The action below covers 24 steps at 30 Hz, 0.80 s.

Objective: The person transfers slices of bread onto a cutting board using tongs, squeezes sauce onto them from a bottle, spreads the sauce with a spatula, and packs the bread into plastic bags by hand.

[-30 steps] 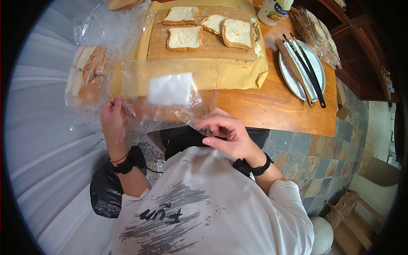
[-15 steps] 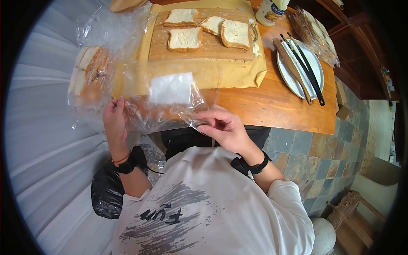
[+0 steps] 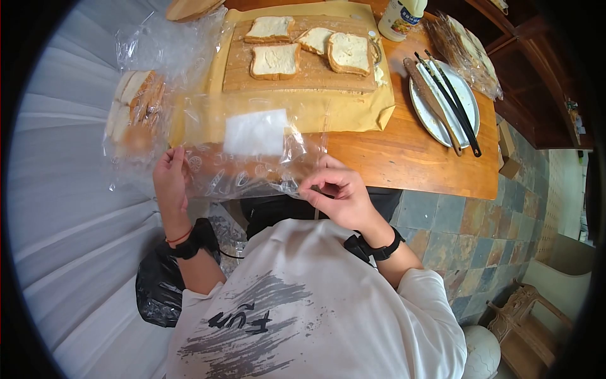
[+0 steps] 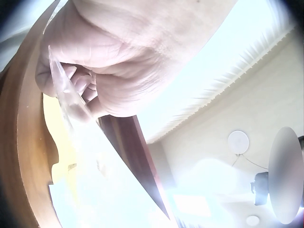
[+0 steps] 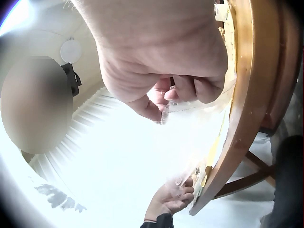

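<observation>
A clear plastic bag with a printed pattern is stretched between both hands at the front table edge, with a white rectangular piece showing on or through it. My left hand pinches one corner of the bag; in the left wrist view its fingers curl behind the shiny film. At the opposite corner my right hand pinches the film between thumb and fingers, as the right wrist view also shows. Beyond the bag, several bread slices with a pale spread lie on a wooden board.
Yellow paper lies under the board. Wrapped bread sits left, beside more clear plastic. To the right are a white plate with a wooden utensil and black-handled tools, a bottle and another bread bag.
My right hand has come onto the bag's right corner and now pinches it, drawing the edge straighter. The left hand keeps its hold almost in place.
</observation>
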Available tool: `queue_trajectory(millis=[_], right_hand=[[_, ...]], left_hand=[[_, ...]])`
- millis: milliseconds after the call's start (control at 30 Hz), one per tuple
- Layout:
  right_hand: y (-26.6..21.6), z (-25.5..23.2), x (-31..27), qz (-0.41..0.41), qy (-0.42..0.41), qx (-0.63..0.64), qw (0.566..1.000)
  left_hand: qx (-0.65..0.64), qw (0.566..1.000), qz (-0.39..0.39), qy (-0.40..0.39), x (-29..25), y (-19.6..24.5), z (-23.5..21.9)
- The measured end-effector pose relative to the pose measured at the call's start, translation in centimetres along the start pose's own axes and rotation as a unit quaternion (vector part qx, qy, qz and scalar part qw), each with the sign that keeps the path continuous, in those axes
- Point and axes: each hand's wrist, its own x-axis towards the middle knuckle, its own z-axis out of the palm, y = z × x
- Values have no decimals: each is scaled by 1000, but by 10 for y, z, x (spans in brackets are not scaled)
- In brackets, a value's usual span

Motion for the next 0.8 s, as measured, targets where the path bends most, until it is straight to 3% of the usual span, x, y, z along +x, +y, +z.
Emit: queue_trajectory(millis=[267, 700, 800], right_hand=[[-8, -8, -2, 65, -39, 2, 997], [-3, -3, -8, 5, -30, -30, 999], [3, -1, -9, 4, -17, 13, 1000]], left_hand=[[10, 1000, 8, 1, 0, 3, 1], [30, 999, -5, 17, -2, 8, 4], [24, 1000, 1, 19, -1, 6, 2]])
